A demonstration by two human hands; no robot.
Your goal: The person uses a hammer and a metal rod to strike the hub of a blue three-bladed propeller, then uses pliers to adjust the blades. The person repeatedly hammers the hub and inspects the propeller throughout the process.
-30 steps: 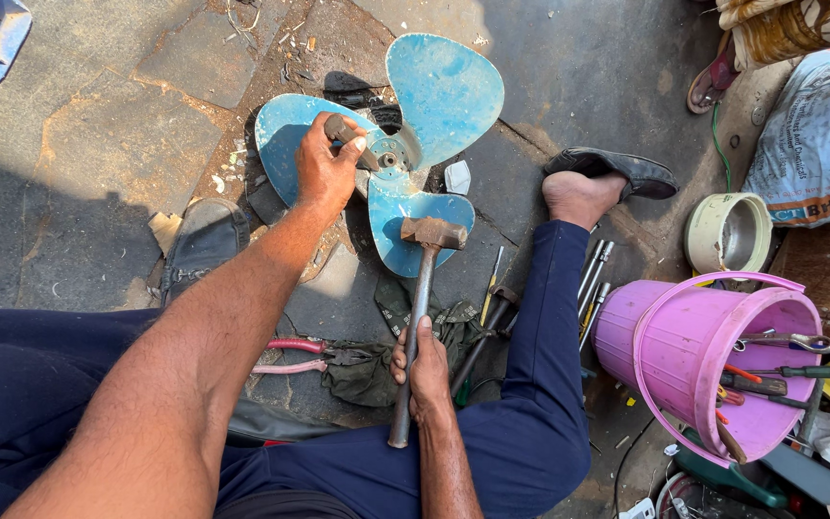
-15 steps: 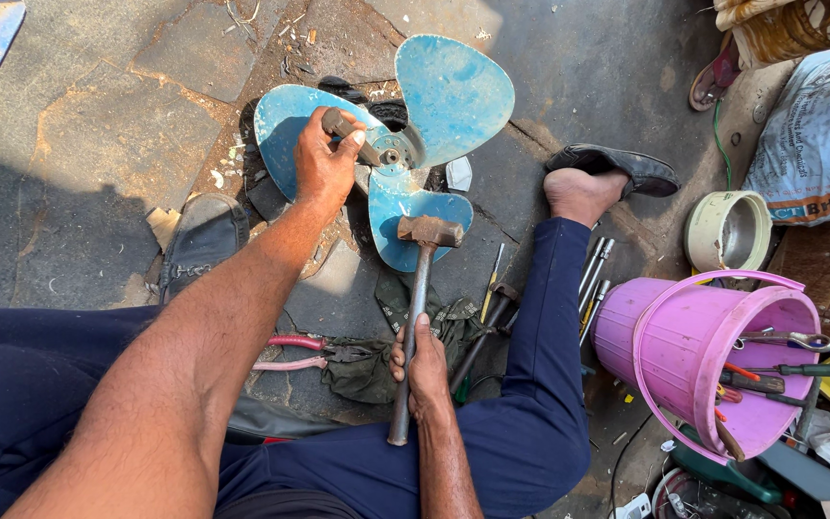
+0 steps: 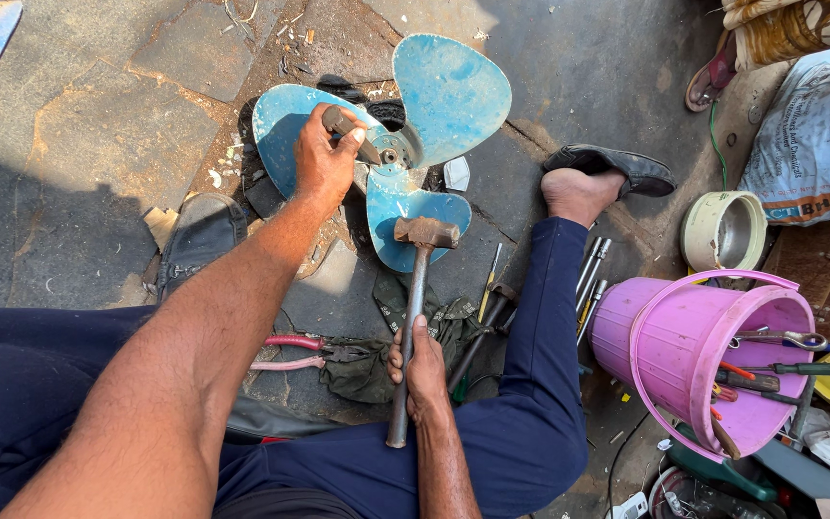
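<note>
Our right hand [image 3: 423,370] is clenched around the handle of a hammer [image 3: 413,317] whose head hovers just above the blue fan blade [image 3: 434,106] lying on the stone floor, while our left hand [image 3: 324,163] grasps a short metal tool pressed at the fan's hub [image 3: 391,154]. We judge the hub work unfinished, since the blade looks whole. Near the fan lie red-handled pliers [image 3: 290,351], loose rods [image 3: 590,274] and a pink bucket [image 3: 713,356], none blocking the swing.

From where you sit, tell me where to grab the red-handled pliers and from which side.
Grip the pliers by the two red handles, coming from the left: the handles point left and lie bare on the ground, slightly spread, while the metal jaws at the right rest on the crumpled green cloth, close beside the right hand on the hammer.
</note>
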